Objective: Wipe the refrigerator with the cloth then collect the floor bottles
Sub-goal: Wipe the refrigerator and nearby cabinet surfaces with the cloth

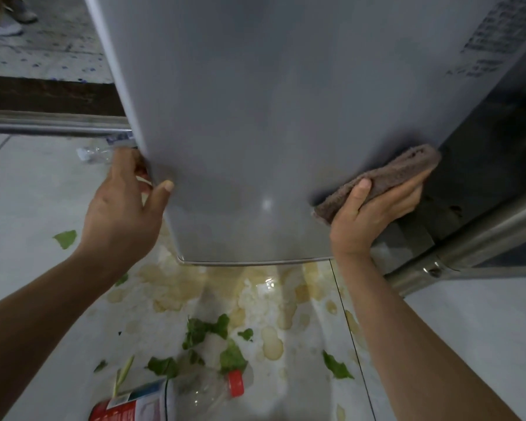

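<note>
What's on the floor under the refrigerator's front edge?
Yellowish spill stains spread out from the refrigerator edge, with green leaf scraps nearer. Whatever lies beneath the appliance is hidden.

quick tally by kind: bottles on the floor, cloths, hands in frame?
Bottles on floor: 3, namely clear bottle with red cap, red-labelled bottle, crushed clear bottle
Cloths: 1, brown cloth pressed on the refrigerator
Hands: 2, left hand, right hand
Total: 6
</note>
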